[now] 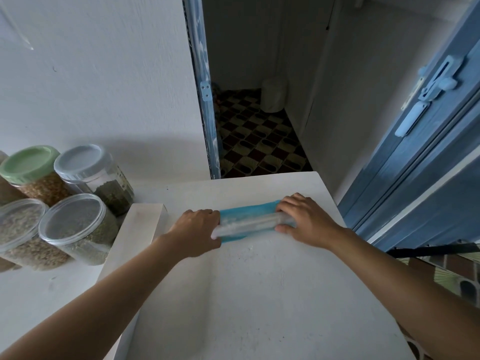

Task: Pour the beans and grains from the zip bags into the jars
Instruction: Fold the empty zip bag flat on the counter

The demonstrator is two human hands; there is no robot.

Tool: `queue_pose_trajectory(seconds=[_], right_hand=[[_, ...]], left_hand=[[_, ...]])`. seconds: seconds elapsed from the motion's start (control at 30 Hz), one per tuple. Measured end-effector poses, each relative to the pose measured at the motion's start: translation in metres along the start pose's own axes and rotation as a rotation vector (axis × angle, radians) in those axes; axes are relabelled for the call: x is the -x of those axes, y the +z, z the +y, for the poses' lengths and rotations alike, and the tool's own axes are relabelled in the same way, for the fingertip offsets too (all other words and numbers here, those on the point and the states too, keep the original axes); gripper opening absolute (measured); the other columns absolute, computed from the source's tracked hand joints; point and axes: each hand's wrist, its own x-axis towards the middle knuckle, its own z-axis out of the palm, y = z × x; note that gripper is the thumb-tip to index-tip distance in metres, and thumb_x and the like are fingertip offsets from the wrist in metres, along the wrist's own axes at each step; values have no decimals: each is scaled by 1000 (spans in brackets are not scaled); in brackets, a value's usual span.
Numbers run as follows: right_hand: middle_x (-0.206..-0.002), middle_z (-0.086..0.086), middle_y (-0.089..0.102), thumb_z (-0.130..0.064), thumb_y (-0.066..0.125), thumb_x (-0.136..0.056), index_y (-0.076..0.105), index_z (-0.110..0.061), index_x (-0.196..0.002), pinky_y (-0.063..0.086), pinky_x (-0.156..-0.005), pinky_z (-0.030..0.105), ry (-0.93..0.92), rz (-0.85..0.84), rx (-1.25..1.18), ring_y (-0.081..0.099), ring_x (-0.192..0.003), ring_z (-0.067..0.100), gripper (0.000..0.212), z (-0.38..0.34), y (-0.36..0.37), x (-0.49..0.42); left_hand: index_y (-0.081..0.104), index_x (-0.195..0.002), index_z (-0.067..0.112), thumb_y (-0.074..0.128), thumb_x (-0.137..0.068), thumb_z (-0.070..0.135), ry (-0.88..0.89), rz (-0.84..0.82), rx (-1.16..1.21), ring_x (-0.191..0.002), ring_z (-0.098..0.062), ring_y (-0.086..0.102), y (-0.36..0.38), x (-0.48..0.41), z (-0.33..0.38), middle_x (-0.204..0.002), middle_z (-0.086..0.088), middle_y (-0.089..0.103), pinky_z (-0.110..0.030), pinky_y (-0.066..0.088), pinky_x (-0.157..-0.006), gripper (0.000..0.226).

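White table (259, 294) | zip bag (246, 222) between left hand (197, 227), right hand (305, 219) | grips hold its ends

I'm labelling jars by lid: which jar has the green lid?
The green-lidded jar at the back left, holding tan grains. The grey-lidded jar stands beside it; the two clear-lidded jars sit in front.

White table (259, 294) bears a rolled blue zip bag (246, 224); lower ledge (52, 294) bears lidded jars (75, 229).

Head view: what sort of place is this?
Probably a home kitchen or pantry corner: lidded jars of grains beside a white counter, patterned floor tiles through the doorway, and a painted blue door with a latch.
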Motion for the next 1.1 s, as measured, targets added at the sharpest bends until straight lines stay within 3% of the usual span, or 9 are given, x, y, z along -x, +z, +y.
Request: queue_pose_trajectory(seconds=[0.23,0.47,0.6,0.7,0.83,0.97,1.03,1.1], right_hand=[[-93,-1,63,-19,72,-92,55,-16,-100,50,-76,37,19,128,32,55,-78,17,19,-19,3,10],[-91,-2,60,-23,63,-96,59,-14,-93,48,-82,40,41,40,59,54,-80,16,10,-30,5,18],[-97,-3,60,-29,55,-98,57,-16,-99,43,-93,41,73,21,24,52,-91,16,14,-33,8,21],[-105,-5,64,-31,55,-97,51,-21,-117,38,-100,37,84,61,-54,56,-94,13,23,-34,8,23],[-104,-7,63,-39,47,-96,62,-22,-107,36,-99,41,68,92,64,50,-101,14,25,-33,10,23],[-113,-3,59,-37,49,-95,63,-17,-120,42,-103,43,72,100,87,54,-104,15,34,-36,15,22],[-120,-3,60,-42,50,-95,51,-19,-138,41,-106,43,77,74,54,56,-108,15,48,-37,18,24],[-122,-4,59,-53,51,-93,44,-28,-138,42,-103,42,57,63,56,57,-107,15,52,-36,20,24]], left_hand=[[52,-124,14,51,-102,25,2,101,-25,-82,-17,56,-3,13,12,-112,-3,51,-29,51,-78,24],[47,-124,18,52,-101,28,1,74,-51,-83,-17,58,6,21,9,-106,2,54,-28,49,-74,26],[37,-127,27,59,-98,34,64,29,71,-77,-16,57,13,21,2,-109,2,60,-28,48,-70,38],[33,-127,35,68,-93,30,127,75,198,-76,-17,61,15,22,-8,-116,3,54,-34,57,-73,50],[32,-136,36,64,-97,30,192,107,125,-70,-15,57,18,23,-11,-123,4,36,-26,55,-69,51],[41,-136,31,61,-100,31,205,62,183,-77,-14,57,18,19,-18,-129,4,36,-15,44,-74,41],[45,-133,32,63,-99,30,188,42,243,-85,-17,60,16,14,-23,-127,5,38,-18,46,-79,39],[46,-133,33,66,-98,30,169,12,267,-92,-18,61,12,9,-26,-127,6,39,-23,51,-87,40]])
